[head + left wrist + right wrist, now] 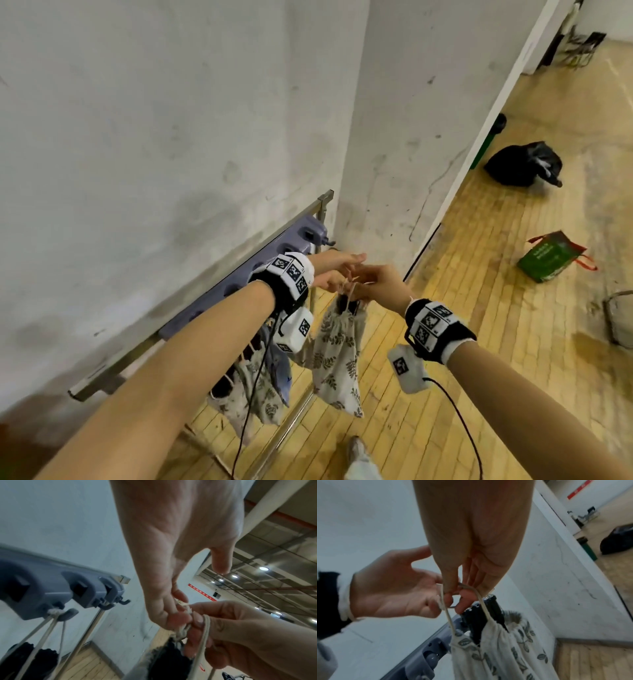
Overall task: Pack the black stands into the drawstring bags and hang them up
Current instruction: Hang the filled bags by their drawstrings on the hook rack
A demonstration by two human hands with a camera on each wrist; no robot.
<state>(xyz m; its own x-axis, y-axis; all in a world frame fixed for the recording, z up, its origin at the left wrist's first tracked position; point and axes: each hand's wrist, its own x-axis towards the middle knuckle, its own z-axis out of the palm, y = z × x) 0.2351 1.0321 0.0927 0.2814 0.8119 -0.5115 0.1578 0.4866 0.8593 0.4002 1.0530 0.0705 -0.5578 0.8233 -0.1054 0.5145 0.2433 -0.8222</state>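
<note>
A leaf-print drawstring bag hangs in the air beside the purple hook rack. A black stand pokes out of its gathered mouth. My right hand has its fingers curled round the bag's cord loop and carries the bag. My left hand pinches the same cord at the knot, its thumb and forefinger stretched out. Both hands meet just right of the rack's end hooks, which are bare. More filled bags hang from hooks further left.
The rack sits on a metal rail along a white wall. A green paper bag and a black plastic bag lie on the wooden floor to the right. My shoe shows below the bags.
</note>
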